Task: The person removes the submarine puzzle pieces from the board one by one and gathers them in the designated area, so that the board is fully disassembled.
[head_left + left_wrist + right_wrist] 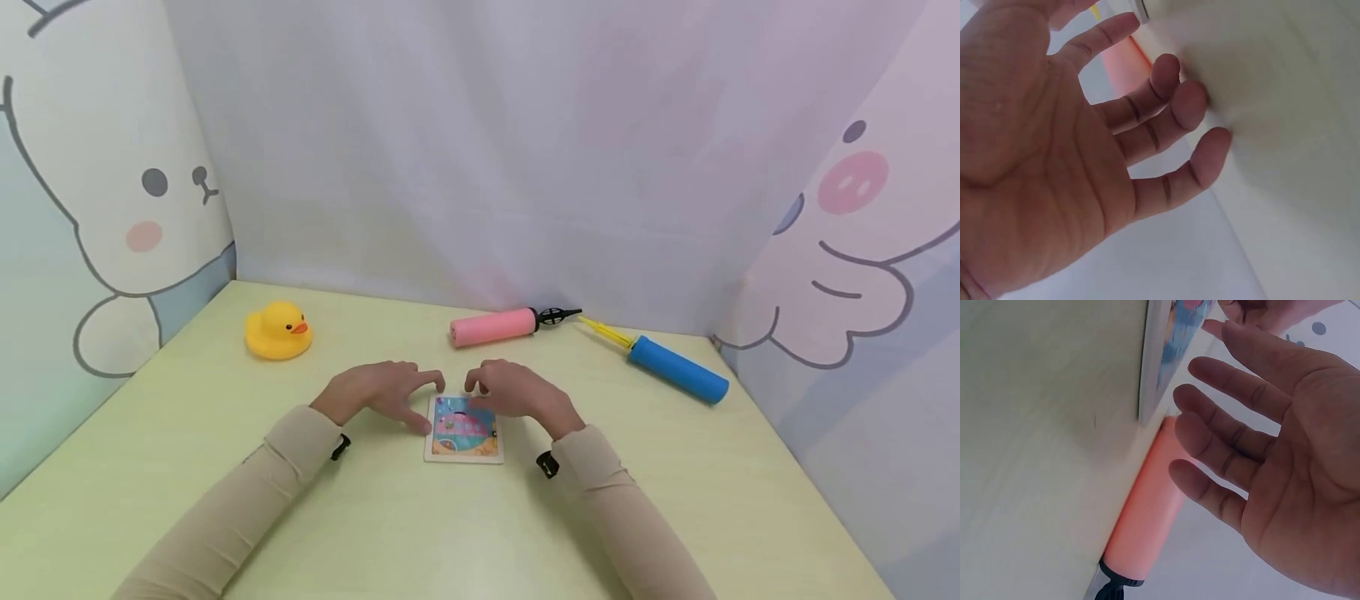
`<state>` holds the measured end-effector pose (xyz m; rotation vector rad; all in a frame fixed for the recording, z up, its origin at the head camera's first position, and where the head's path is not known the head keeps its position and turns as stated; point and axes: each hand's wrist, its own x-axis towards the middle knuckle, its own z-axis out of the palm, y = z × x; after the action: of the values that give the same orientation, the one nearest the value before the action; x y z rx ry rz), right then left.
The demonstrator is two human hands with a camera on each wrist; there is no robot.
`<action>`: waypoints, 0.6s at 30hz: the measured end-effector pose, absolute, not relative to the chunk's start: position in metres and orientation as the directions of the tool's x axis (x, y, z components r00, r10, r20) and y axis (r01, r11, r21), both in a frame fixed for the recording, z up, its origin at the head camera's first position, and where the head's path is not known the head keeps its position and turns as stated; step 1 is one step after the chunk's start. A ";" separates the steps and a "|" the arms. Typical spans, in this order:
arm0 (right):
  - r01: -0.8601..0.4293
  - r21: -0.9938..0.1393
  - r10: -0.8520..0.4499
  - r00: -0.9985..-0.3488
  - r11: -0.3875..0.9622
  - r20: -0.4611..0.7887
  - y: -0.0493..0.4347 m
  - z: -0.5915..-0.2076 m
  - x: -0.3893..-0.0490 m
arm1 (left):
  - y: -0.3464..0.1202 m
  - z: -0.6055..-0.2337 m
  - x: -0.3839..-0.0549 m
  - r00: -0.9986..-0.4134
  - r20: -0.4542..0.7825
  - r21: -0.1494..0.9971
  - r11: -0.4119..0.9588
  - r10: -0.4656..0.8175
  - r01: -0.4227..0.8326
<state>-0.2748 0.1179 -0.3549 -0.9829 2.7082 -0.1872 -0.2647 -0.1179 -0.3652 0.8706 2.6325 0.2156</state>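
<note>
On the table between my two hands lies a small square picture board [463, 433] with a white frame and a blue, pink and sandy picture. My left hand [386, 389] is at its upper left, thumb tip right at the left edge and forefinger reaching above the top edge. My right hand [517, 389] hovers at the upper right corner, its thumb overlapping the picture in the head view. The wrist views show the left fingers [1210, 156] and the right fingers [1210, 490] loosely bent, with nothing gripped.
Behind the hands lie a pink hand pump [493, 327] with a black nozzle and a blue hand pump [678, 369] with a yellow nozzle. A yellow rubber duck [276, 333] sits at the back left. Printed cloth walls [480, 167] enclose the pale table [420, 533].
</note>
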 end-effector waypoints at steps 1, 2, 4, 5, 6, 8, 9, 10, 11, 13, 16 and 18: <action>-0.615 -0.213 -0.650 -0.735 0.759 -0.194 0.116 -0.356 -0.273 | -0.117 -0.367 -0.265 -0.746 -0.285 0.247 0.798 0.602 0.550; -0.620 -0.221 -0.657 -0.729 0.753 -0.195 0.114 -0.357 -0.272 | -0.117 -0.368 -0.265 -0.746 -0.285 0.245 0.798 0.602 0.550; -0.630 -0.233 -0.670 -0.717 0.741 -0.191 0.111 -0.358 -0.269 | -0.116 -0.370 -0.265 -0.746 -0.285 0.245 0.799 0.601 0.550; -0.632 -0.242 -0.675 -0.713 0.736 -0.190 0.110 -0.358 -0.268 | -0.116 -0.371 -0.266 -0.747 -0.288 0.244 0.800 0.600 0.548; -0.633 -0.252 -0.679 -0.710 0.732 -0.188 0.110 -0.358 -0.267 | -0.115 -0.371 -0.267 -0.746 -0.287 0.249 0.799 0.601 0.547; -0.628 -0.271 -0.680 -0.709 0.730 -0.189 0.108 -0.358 -0.265 | -0.114 -0.371 -0.268 -0.748 -0.287 0.254 0.800 0.599 0.544; -0.627 -0.273 -0.680 -0.708 0.729 -0.188 0.108 -0.358 -0.264 | -0.114 -0.371 -0.268 -0.747 -0.287 0.256 0.799 0.600 0.543; -0.628 -0.277 -0.682 -0.707 0.727 -0.188 0.107 -0.358 -0.264 | -0.114 -0.370 -0.268 -0.746 -0.287 0.257 0.798 0.601 0.544; -0.627 -0.280 -0.682 -0.707 0.727 -0.187 0.106 -0.358 -0.263 | -0.114 -0.370 -0.269 -0.744 -0.287 0.263 0.796 0.604 0.545; -0.630 -0.281 -0.685 -0.705 0.724 -0.184 0.105 -0.359 -0.262 | -0.114 -0.370 -0.270 -0.739 -0.286 0.272 0.792 0.610 0.547; -0.626 -0.293 -0.687 -0.698 0.723 -0.203 0.101 -0.360 -0.261 | -0.116 -0.371 -0.271 -0.730 -0.292 0.286 0.785 0.618 0.550; -0.620 -0.299 -0.686 -0.690 0.725 -0.233 0.098 -0.359 -0.259 | -0.118 -0.371 -0.272 -0.726 -0.298 0.296 0.783 0.620 0.548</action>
<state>-0.2592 0.0977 -0.3592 -1.0172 2.6024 -0.2813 -0.2717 -0.1178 -0.3714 0.8867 2.5926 0.2631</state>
